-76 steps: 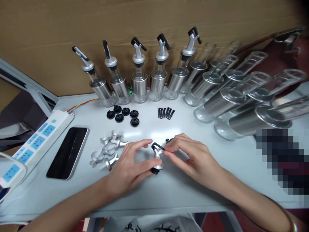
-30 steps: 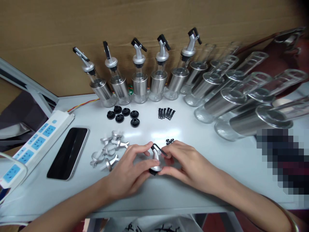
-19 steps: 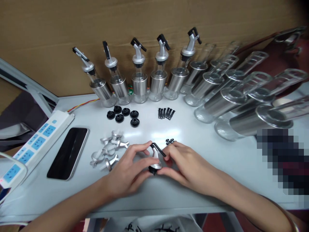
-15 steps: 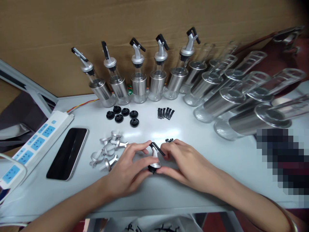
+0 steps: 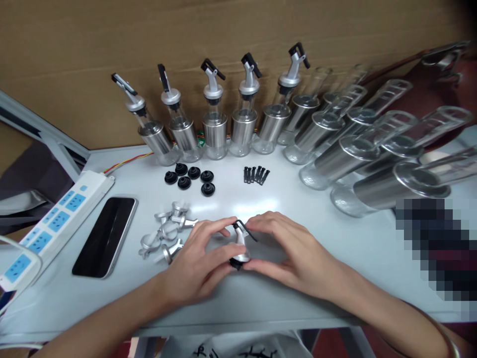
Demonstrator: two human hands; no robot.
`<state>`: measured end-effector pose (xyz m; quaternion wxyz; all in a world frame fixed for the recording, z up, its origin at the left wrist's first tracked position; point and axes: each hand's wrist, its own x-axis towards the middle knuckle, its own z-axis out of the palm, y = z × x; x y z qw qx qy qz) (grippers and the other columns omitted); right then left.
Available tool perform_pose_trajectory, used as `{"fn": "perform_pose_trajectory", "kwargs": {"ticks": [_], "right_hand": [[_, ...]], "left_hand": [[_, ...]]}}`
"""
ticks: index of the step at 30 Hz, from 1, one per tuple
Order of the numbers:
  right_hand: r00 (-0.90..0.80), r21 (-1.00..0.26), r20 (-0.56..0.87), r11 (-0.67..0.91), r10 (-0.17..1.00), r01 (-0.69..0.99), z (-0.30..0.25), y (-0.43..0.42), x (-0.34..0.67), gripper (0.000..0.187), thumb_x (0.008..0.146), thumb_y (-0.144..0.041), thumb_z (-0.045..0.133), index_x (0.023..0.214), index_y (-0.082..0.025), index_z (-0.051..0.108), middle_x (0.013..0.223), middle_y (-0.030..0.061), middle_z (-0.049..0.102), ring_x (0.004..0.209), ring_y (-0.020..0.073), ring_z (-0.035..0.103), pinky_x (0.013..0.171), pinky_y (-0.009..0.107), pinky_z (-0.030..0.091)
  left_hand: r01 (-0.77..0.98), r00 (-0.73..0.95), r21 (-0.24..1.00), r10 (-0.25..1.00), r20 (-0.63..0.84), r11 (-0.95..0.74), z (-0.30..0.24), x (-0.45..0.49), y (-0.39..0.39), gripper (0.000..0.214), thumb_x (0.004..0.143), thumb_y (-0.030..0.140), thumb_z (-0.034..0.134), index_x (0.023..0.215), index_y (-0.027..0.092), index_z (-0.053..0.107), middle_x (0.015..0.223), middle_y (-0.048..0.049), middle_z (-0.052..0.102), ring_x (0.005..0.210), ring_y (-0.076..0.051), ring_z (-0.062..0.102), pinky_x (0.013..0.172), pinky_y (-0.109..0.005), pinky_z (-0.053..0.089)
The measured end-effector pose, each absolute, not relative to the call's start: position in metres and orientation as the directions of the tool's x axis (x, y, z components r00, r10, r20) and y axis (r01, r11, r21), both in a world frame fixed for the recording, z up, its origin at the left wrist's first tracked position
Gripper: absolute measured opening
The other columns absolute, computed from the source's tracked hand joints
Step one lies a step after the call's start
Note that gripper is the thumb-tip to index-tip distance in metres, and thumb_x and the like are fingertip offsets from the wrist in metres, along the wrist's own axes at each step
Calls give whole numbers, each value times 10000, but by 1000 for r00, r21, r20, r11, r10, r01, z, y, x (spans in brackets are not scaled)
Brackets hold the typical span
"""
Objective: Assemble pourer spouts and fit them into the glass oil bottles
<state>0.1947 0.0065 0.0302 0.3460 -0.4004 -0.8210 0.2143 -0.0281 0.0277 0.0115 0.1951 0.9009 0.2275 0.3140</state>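
Near the front edge of the table, a silver pourer spout [image 5: 240,253] with a black lever and a black stopper base stands upright between both hands. My left hand [image 5: 197,261] grips it, with a fingertip on its top and the thumb and lower fingers around its body. My right hand [image 5: 303,253] touches it from the other side, thumb at the base and fingertips by the lever. Silver spout bodies [image 5: 167,229] lie loosely beside my left hand. Farther back are several black stoppers [image 5: 194,172] and a row of small black tubes [image 5: 255,175].
Bottles with fitted pourers [image 5: 215,130] line the cardboard back wall. Bottles without pourers [image 5: 345,154] crowd the right side. On the left lie a phone [image 5: 105,237] and a white power strip [image 5: 57,221]. A brown bag [image 5: 434,94] sits at the back right.
My right fingers have uncurled and moved up along the lever, now covering the small black pieces that showed behind them. The spout has shifted very slightly right in view.
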Motion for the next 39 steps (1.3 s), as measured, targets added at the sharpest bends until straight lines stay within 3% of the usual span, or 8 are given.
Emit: {"fn": "perform_pose_trajectory", "kwargs": {"ticks": [9, 15, 19, 24, 27, 31, 39], "right_hand": [[-458, -609, 410, 611, 789, 506, 32, 6, 195, 276, 910, -406, 606, 1022, -157, 564, 883, 86, 698, 794, 208, 662, 710, 347, 535], [-458, -581, 471, 656, 754, 482, 32, 8, 195, 266, 913, -391, 606, 1038, -158, 577, 879, 91, 714, 772, 202, 665, 699, 348, 538], [-450, -562, 515, 684, 729, 465, 32, 9, 196, 115, 956, -223, 543, 1038, -157, 589, 864, 84, 725, 758, 188, 671, 701, 334, 542], [-425, -544, 560, 702, 712, 460, 32, 10, 196, 135, 946, -152, 523, 1048, -159, 611, 836, 77, 730, 729, 184, 673, 689, 337, 548], [-450, -538, 556, 715, 699, 446, 33, 10, 197, 137, 952, -203, 540, 1059, -148, 606, 834, 81, 729, 729, 183, 674, 685, 335, 549], [-492, -527, 526, 720, 693, 451, 33, 10, 197, 387, 906, -443, 595, 1115, -118, 570, 869, 111, 725, 751, 208, 685, 691, 360, 554], [-488, -532, 527, 718, 696, 449, 28, 7, 194, 254, 960, -337, 537, 1092, -128, 594, 817, 81, 731, 713, 179, 690, 645, 312, 564]], "left_hand": [[279, 705, 521, 540, 460, -807, 11, -30, 27, 187, 976, 238, 462, 1142, 180, 528, 1256, -151, 478, 987, -197, 579, 854, -381, 522], [242, 698, 593, 562, 443, -768, 11, -29, 26, 189, 971, 213, 469, 1150, 179, 519, 1282, -161, 444, 1002, -189, 595, 858, -350, 559], [177, 697, 638, 553, 457, -749, 11, -29, 24, 224, 960, 174, 477, 1182, 182, 509, 1288, -164, 430, 1010, -189, 622, 877, -350, 569], [154, 684, 683, 576, 448, -714, 12, -28, 22, 262, 952, 144, 485, 1209, 194, 488, 1277, -165, 445, 995, -186, 656, 859, -329, 587], [163, 678, 674, 578, 454, -721, 13, -27, 22, 238, 956, 149, 476, 1192, 180, 496, 1274, -169, 440, 1004, -184, 657, 872, -321, 586], [165, 647, 688, 604, 465, -706, 11, -27, 21, 240, 941, 167, 517, 1181, 180, 515, 1229, -150, 445, 960, -178, 662, 842, -321, 597], [122, 631, 733, 622, 464, -670, 7, -27, 20, 264, 933, 185, 553, 1195, 214, 534, 1168, -106, 433, 896, -151, 659, 778, -310, 615]]}}
